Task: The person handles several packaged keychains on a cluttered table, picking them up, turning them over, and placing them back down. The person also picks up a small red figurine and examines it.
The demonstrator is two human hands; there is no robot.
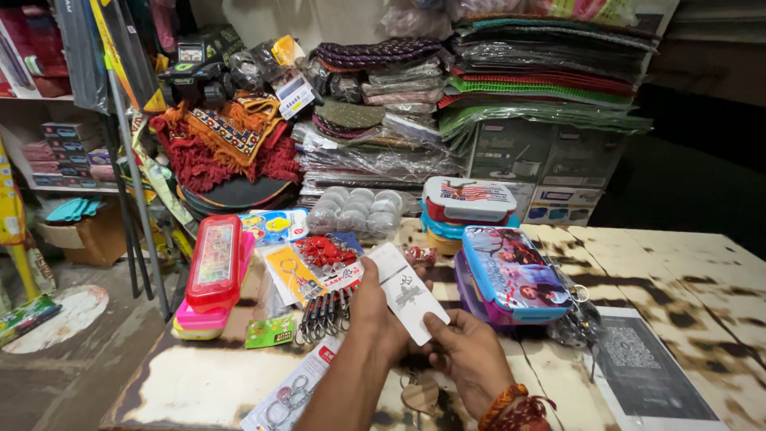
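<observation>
Scorched wooden table [702, 271] — cluttered shop, perhaps — shelves [48, 144] behind.

A worn wooden counter [686, 263], its pale paint flaking into dark patches, is standing in a crowded shop. Stacks of plastic-wrapped mats [550, 80] and cardboard boxes [542, 160] are rising behind it against a pale wall [319, 20]. Shelves [56, 144] are lining the left side above a dusty concrete floor [64, 359], while the right corner is lying in shadow.
</observation>
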